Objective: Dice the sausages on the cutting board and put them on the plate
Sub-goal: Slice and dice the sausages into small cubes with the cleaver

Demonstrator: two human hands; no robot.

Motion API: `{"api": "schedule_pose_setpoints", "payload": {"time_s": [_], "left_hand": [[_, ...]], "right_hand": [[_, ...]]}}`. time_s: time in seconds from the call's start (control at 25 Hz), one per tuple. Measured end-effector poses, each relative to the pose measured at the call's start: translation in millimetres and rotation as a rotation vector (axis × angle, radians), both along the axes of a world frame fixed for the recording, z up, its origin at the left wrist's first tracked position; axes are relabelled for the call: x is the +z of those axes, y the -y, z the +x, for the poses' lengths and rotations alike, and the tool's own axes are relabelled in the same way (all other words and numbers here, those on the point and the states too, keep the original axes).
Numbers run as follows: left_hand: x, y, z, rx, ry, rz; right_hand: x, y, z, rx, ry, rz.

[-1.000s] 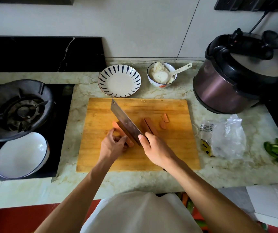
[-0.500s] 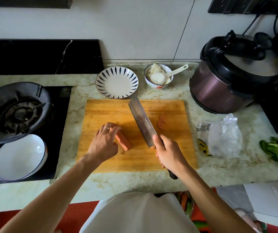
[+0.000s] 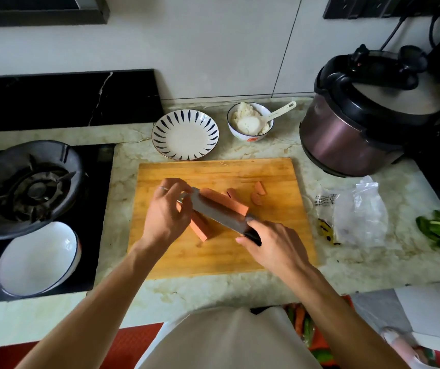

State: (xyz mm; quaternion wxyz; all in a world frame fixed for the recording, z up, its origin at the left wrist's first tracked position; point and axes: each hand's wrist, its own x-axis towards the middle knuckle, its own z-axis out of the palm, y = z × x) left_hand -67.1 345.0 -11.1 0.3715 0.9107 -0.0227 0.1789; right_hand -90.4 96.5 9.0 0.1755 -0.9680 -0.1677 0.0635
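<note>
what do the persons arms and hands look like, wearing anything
Both forearms are bare, with no sleeves or gloves in view. The left hand wears a thin silver-coloured ring on one finger. The right hand shows no ring or watch. No wristbands on either arm.

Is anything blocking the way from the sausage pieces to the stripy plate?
Nothing visible is. The sausage pieces lie on the cutting board, and the plate sits just past its far edge, with only bare board between. The right hand holds the knife.
</note>
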Motion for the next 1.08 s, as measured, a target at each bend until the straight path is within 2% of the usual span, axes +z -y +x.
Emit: {"api": "schedule_pose_setpoints", "payload": {"time_s": [0.12,0.28,0.4,0.68,0.8,0.88,0.96,1.08], "left_hand": [[2.1,3.5,15.4,-0.193,-0.166,0.141],[8.0,17.8,32.8,-0.425,-0.388,0.294],[8.0,22.0,41.0,-0.481,-0.508,0.279],[2.4,22.2,41.8,-0.415,-0.368,0.225],[5.3,23.1,43.7,-0.418,-0.375,0.158],[7.6,20.0,45.8,-0.382,-0.351,0.017],[14.7,13.6,49.2,-0.284,-0.336,-0.097],[24.7,1.3,44.9,-0.17,-0.293,-0.122]], "right_hand": [[-8.5,-4.6,-0.3,0.03,-0.116,0.164],[-6.3,-8.7,-1.0,0.062,-0.126,0.052],[-5.5,-10.9,0.8,0.048,-0.225,0.128],[-0.8,-6.6,3.8,0.018,-0.243,0.103],[2.5,-1.2,5.3,0.084,-0.047,0.03],[5.0,0.8,4.6,0.118,0.043,-0.04],[0.9,2.6,2.5,0.117,0.011,-0.026],[-3.3,5.2,0.3,-0.036,-0.176,0.086]]}}
